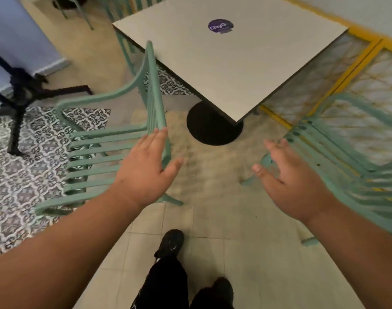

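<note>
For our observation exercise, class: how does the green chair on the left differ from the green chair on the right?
The left chair looks fairly sharp; the right chair is blurred and cut by the frame's edge. The left chair stands over patterned tiles, the right chair beside a yellow-framed partition. The left hand lays straight fingers at the left chair's backrest; the right hand spreads open before the right chair, contact unclear. Both are green and slatted.
</note>
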`<act>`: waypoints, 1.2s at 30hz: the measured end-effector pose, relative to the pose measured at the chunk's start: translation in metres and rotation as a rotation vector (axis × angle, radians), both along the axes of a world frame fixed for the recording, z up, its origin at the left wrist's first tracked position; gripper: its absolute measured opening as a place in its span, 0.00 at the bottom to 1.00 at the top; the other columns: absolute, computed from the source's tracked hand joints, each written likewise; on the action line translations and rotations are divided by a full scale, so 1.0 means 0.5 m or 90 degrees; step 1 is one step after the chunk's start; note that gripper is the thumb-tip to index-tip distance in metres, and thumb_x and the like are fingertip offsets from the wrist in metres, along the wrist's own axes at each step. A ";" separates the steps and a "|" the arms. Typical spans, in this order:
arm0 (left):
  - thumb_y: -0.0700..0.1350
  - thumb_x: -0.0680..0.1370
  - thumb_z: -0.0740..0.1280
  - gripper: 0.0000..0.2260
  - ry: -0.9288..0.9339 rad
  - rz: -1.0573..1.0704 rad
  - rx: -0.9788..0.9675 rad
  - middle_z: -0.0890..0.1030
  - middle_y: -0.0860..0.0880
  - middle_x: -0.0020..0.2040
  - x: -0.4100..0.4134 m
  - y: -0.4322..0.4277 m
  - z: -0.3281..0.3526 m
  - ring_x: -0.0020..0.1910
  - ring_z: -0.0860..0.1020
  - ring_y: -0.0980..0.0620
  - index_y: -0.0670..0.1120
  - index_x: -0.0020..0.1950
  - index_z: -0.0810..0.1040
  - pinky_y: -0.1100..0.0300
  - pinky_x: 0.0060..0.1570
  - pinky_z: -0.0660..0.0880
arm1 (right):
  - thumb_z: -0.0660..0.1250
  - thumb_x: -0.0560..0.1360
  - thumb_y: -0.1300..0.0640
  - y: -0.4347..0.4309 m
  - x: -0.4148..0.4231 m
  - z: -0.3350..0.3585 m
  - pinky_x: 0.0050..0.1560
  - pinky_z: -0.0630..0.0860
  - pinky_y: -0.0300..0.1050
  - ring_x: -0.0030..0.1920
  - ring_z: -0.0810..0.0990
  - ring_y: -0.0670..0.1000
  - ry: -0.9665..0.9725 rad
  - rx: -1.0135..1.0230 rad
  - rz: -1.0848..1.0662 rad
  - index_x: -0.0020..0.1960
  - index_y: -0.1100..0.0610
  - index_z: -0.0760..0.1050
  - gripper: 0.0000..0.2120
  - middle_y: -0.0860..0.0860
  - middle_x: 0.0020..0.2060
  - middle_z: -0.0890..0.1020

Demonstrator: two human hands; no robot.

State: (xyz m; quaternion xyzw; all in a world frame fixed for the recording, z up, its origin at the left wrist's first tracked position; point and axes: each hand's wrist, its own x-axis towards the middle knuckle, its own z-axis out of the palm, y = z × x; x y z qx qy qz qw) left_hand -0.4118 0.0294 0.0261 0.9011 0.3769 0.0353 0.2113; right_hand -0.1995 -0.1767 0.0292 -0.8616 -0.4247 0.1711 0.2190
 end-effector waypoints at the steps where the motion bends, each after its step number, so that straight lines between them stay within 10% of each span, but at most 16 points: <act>1: 0.63 0.80 0.58 0.36 0.000 0.020 0.002 0.57 0.48 0.82 -0.017 0.006 -0.006 0.81 0.54 0.49 0.48 0.83 0.52 0.53 0.79 0.51 | 0.58 0.81 0.41 0.015 -0.014 -0.004 0.75 0.50 0.44 0.82 0.51 0.51 0.008 -0.009 0.022 0.82 0.53 0.58 0.34 0.54 0.80 0.61; 21: 0.64 0.81 0.56 0.36 0.146 0.042 -0.058 0.55 0.52 0.83 -0.290 0.236 -0.253 0.81 0.53 0.47 0.52 0.83 0.47 0.44 0.78 0.58 | 0.65 0.81 0.49 0.449 -0.295 -0.141 0.78 0.54 0.54 0.81 0.54 0.59 -0.099 0.031 0.206 0.76 0.59 0.68 0.27 0.56 0.74 0.72; 25: 0.65 0.81 0.55 0.36 0.172 0.005 -0.052 0.56 0.52 0.83 -0.290 0.281 -0.316 0.81 0.53 0.45 0.52 0.83 0.46 0.44 0.77 0.58 | 0.60 0.80 0.38 0.506 -0.350 -0.213 0.77 0.57 0.55 0.81 0.54 0.57 -0.106 -0.128 0.246 0.77 0.54 0.67 0.31 0.54 0.74 0.72; 29: 0.64 0.81 0.55 0.35 0.200 0.006 -0.055 0.57 0.52 0.82 -0.290 0.319 -0.384 0.81 0.54 0.45 0.52 0.83 0.48 0.44 0.78 0.57 | 0.55 0.78 0.30 0.542 -0.352 -0.284 0.62 0.66 0.51 0.62 0.76 0.54 -0.338 -0.450 0.339 0.62 0.52 0.77 0.30 0.50 0.56 0.82; 36: 0.69 0.80 0.46 0.29 0.307 0.000 -0.133 0.75 0.49 0.70 -0.281 0.350 -0.480 0.72 0.68 0.42 0.55 0.73 0.69 0.35 0.72 0.60 | 0.56 0.82 0.37 0.556 -0.345 -0.328 0.54 0.66 0.50 0.52 0.80 0.54 -0.396 -0.446 0.397 0.56 0.51 0.77 0.20 0.48 0.50 0.82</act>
